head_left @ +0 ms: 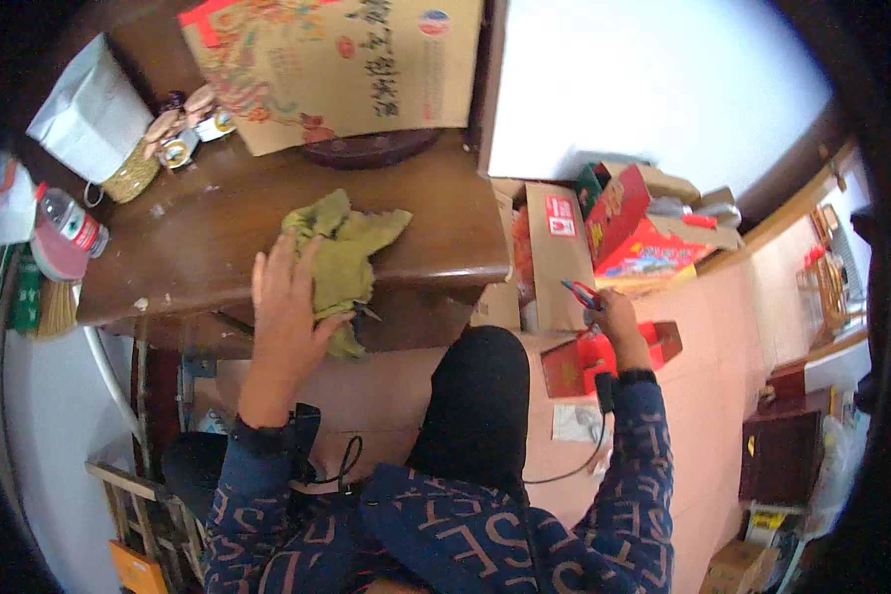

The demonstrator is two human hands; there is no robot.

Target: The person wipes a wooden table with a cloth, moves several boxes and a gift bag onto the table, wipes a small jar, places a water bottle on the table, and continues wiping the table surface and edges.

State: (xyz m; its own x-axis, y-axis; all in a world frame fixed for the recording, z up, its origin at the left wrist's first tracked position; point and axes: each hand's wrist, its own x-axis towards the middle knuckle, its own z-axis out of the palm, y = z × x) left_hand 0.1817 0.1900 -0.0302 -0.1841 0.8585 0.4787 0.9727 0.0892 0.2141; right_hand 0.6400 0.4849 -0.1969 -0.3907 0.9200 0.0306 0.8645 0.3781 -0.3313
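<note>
My left hand [286,327] rests on an olive-green cloth [341,260], fingers apart, at the front edge of a dark brown wooden table [223,200]. The cloth is crumpled, and part of it hangs over the edge. Close to my left thumb, a small dark pointed thing [370,312] sticks out by the cloth; its kind is unclear. Off to the right of the table, my right hand [615,315] grips a red-and-blue hand tool [583,295], too blurred to name. Beneath that hand lies an open red box [572,365] on the floor.
A large printed cardboard box [356,74] stands at the table's back. A white bag [93,111], small figurines [178,137] and a plastic bottle [74,219] are at the left. Open cartons [557,260] fill the floor by the wall. A black cable [572,475] crosses the floor.
</note>
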